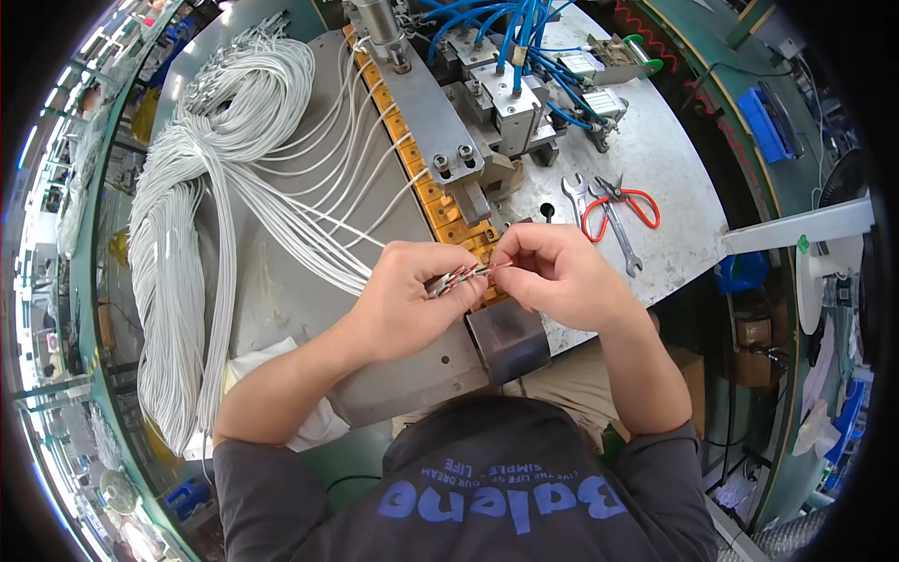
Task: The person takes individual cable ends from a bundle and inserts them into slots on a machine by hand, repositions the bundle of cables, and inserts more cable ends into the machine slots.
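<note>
Thin stripped wires [457, 279] in red, green, white and dark colours lie between my two hands. My left hand [407, 298] is closed around them, its thumb and forefinger pressed together. From the other side, the fingertips of my right hand [560, 277] pinch the wire ends. White cables [314, 242] run from the left up to my left hand. Just beyond my hands is the end of a gold-coloured slotted rail [448, 208], with several white cables laid across to it. My fingers hide the exact wire tips.
A large bundle of white cables [173, 225] covers the left of the grey table. A metal press fixture [435, 131] with blue air hoses [520, 37] stands ahead. Red-handled pliers [644, 208] and wrenches [620, 239] lie at right. A dark metal block [510, 342] sits nearest me.
</note>
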{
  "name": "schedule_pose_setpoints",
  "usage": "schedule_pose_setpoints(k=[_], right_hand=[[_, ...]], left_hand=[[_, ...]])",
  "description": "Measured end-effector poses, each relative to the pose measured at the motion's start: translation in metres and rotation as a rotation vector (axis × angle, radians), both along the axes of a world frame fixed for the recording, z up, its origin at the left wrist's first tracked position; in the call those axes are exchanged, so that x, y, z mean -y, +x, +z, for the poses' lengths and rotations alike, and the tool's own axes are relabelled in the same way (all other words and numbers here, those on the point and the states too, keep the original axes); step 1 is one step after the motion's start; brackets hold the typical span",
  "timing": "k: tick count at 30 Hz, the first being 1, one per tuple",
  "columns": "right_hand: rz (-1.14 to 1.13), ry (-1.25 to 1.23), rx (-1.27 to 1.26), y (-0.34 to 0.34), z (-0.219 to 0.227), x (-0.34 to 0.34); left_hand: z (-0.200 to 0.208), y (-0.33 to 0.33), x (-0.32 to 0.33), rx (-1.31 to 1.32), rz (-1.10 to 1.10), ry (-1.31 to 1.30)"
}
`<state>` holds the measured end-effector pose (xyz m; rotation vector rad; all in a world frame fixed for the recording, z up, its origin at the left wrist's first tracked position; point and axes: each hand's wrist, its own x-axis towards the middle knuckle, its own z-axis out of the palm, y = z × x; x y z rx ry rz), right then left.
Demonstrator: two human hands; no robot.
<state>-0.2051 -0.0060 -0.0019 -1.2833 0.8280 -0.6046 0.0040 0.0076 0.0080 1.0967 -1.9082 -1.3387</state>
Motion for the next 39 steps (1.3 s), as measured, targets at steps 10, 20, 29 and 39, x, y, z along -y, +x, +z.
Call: schedule_pose_setpoints(k=[10,20,29,39], right_hand=[[0.049,0.206,-0.180,-0.015,-0.013,0.014],[-0.101,-0.161,-0.287,-0.009,-0.038,0.029],[-0.188,0.077,-0.162,-0.017,-0.044,0.034],[-0.095,-0.110,-0.059,-0.001,-0.011,0.008]], left_hand=[[-0.012,-0.002,-0.005,0.363,-0.013,-0.276],[-0.015,-0.002,0.008,0.493,0.078,-0.471],[-0.015,-0.005,0.005,0.346,0.078,-0.438],[0.002,-0.001,0.011,-0.042,0.185,-0.003]])
